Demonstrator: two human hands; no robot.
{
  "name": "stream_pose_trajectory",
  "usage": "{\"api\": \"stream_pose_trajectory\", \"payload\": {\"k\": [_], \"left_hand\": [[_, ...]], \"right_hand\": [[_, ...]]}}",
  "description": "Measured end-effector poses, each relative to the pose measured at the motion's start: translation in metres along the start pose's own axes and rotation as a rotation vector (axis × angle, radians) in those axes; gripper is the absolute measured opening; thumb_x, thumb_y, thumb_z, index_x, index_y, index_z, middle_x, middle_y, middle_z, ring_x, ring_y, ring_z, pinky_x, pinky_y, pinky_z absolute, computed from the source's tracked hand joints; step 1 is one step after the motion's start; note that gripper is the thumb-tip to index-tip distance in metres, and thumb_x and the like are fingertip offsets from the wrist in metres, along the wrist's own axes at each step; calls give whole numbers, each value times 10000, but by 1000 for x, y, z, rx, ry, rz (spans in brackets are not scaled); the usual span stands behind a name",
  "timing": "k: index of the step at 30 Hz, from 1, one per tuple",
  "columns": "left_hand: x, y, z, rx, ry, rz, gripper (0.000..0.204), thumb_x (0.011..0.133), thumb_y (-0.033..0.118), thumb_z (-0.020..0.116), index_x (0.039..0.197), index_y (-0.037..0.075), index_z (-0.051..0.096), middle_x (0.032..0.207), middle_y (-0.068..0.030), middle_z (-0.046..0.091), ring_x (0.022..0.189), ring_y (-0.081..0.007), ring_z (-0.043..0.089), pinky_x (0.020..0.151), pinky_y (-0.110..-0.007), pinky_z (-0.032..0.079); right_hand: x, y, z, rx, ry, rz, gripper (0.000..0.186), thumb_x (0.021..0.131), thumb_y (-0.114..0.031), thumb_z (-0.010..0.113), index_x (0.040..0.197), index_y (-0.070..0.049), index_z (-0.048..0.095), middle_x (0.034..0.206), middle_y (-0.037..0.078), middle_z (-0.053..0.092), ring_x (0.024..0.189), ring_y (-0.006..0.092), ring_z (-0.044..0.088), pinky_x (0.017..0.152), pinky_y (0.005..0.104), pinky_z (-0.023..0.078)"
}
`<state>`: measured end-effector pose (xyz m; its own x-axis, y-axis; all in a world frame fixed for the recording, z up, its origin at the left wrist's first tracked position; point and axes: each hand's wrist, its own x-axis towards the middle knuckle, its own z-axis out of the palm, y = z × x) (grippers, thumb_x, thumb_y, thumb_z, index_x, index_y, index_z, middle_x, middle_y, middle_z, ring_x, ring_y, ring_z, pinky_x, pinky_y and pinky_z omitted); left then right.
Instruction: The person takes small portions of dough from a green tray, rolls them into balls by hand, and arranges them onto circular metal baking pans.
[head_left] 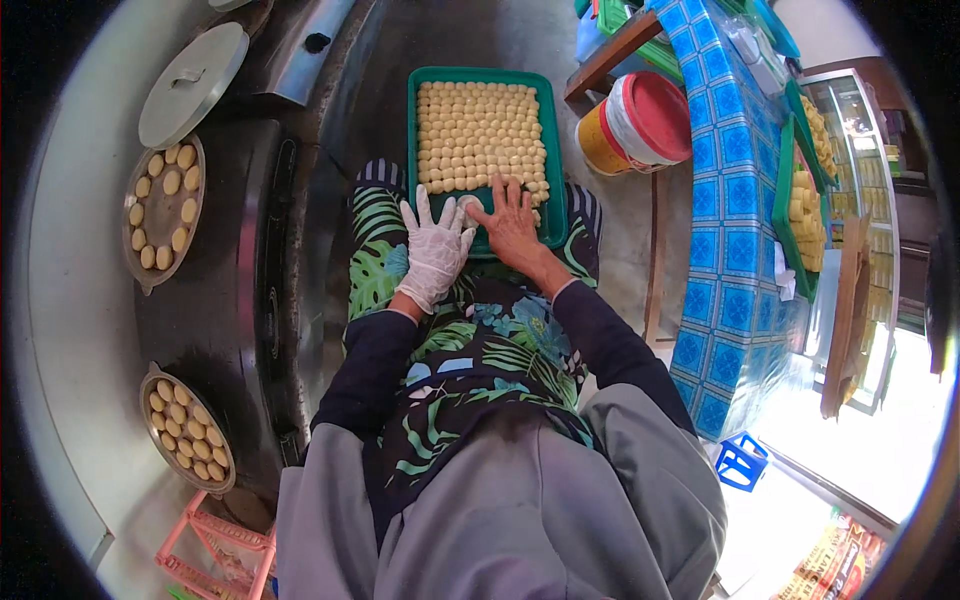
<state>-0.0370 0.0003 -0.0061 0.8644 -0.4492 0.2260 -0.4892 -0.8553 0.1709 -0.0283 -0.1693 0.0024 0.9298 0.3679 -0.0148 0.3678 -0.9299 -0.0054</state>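
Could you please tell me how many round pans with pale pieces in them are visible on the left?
2: the upper pan is just below the round lid, and the lower pan is toward the lower left. Another may be hidden under the lid.

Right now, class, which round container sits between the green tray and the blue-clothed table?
In the head view, a red-lidded bucket sits there, with grey floor between it and the green tray.

Tray (pixel 480 73) at 12 o'clock, dough pieces (pixel 480 135) inside; stove (pixel 215 310) at 9, pans (pixel 162 216) on it; table (pixel 705 250) at 3.
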Motion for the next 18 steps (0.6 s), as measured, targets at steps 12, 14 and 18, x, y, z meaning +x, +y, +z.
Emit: {"api": "stream_pose_trajectory", "payload": {"k": [12, 14, 18], "left_hand": [[12, -13, -12, -136, 199, -106, 100, 772, 99, 580, 866, 77, 603, 787, -73, 589, 825, -279, 569, 734, -403, 473], [20, -5, -3, -109, 114, -82, 36, 765, 91, 583, 792, 101, 604, 733, -81, 579, 776, -286, 576, 664, -411, 482], [30, 10, 24, -92, -159, -88, 110, 820, 125, 559, 796, 96, 662, 770, -106, 608, 832, -316, 607, 653, -445, 509]], "right_hand": [[22, -2, -4, 24, -28, 69, 428, 911, -172, 501, 1338, -161, 530, 1475, 272, 279, 1343, 471, 271, 1049, 586, 262], [23, 3, 37, 315, 289, 316, 608, 941, -367, 501, 1392, 24, 387, 1419, 253, 378, 1317, 395, 349, 1072, 532, 271], [10, 20, 18, 278, 183, 230, 518, 844, -239, 567, 1326, -60, 504, 1453, 298, 291, 1336, 462, 301, 1106, 556, 231]]}}
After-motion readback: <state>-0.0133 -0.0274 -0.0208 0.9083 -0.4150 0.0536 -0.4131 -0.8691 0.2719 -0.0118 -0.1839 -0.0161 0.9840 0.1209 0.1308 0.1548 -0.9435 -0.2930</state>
